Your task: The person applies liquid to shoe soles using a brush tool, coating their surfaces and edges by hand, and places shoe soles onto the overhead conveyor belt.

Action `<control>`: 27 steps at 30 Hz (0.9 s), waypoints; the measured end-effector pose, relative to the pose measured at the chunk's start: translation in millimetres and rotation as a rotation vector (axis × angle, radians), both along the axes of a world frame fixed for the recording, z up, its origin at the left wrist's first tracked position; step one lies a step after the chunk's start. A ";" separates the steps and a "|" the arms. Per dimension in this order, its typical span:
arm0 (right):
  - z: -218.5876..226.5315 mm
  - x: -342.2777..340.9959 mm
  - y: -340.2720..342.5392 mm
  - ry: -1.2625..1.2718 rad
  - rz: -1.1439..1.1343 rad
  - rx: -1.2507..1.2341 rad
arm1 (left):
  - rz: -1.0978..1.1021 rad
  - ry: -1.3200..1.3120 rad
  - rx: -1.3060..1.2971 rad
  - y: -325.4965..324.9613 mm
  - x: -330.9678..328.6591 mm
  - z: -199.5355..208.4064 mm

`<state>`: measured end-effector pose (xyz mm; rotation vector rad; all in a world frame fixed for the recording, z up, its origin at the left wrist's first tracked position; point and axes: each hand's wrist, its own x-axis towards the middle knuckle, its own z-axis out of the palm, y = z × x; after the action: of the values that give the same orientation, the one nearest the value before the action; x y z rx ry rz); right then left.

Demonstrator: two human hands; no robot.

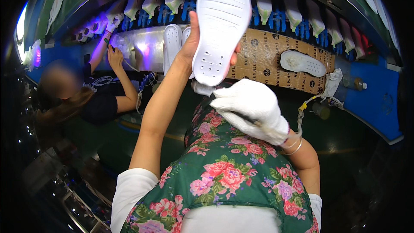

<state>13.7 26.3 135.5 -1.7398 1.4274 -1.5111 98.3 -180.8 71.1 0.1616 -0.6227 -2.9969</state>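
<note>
My bare left hand (191, 45) grips a white shoe sole (222, 26) by its edges and holds it upright above the bench. Ridges cross the sole's upper half, and small holes dot its lower end. In a white knit glove, my right hand (250, 108) is closed round a thin dark-handled brush (212, 96). The brush's pale, blurred head is just below the sole's lower end; whether they touch I cannot tell. Behind my left hand, a pair of white soles (171, 45) rests on the bench, partly hidden.
Cardboard (258, 56) covers part of the bench and bears another white sole (303, 63). Along the back runs a row of shoe lasts (264, 4) on blue holders. A clear bottle (355, 83) lies at the right. A co-worker (101, 97) works at the left under violet light.
</note>
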 end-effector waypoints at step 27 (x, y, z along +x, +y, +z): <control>-7.8 -22.3 -1.4 0.187 -0.056 0.085 | -0.744 -0.504 -1.293 -6.0 -50.6 39.7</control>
<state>-8.6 24.9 127.7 -1.8431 1.6208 -1.3223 47.7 -186.8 110.9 0.6722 -2.9426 -2.2817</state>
